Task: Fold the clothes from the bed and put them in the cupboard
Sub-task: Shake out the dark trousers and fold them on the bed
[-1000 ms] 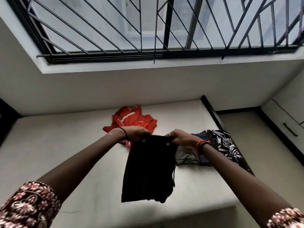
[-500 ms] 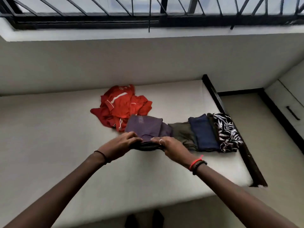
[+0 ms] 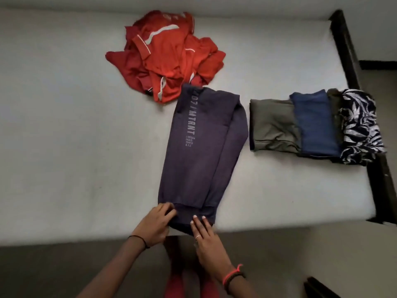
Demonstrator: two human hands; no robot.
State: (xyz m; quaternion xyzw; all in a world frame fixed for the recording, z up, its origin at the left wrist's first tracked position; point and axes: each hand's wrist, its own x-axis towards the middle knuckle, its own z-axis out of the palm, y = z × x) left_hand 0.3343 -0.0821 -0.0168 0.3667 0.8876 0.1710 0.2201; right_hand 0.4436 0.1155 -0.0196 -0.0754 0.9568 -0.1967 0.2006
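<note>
A dark purple garment [image 3: 199, 151] with grey lettering lies flat and lengthwise on the white mattress [image 3: 75, 147]. Its near end reaches the bed's front edge. My left hand [image 3: 156, 222] grips the near left corner of that end with curled fingers. My right hand [image 3: 206, 233] rests with straight fingers on the near right part of the hem. A crumpled heap of red clothes [image 3: 165, 54] sits just beyond the garment's far end. To the right lies a row of folded pieces: an olive one [image 3: 272, 125], a blue one [image 3: 315, 123] and a black-and-white patterned one [image 3: 361, 125].
A dark bed frame [image 3: 348, 50] runs along the mattress's right side, with the patterned piece at its edge. Grey floor [image 3: 64, 272] lies below the front edge, where my feet in red [image 3: 174, 284] stand. A dark object [image 3: 322, 289] shows at the bottom right.
The dark garment hung from both hands in the air, came down onto the bed, and now lies spread lengthwise. Both hands moved to its near end. The view tilted down.
</note>
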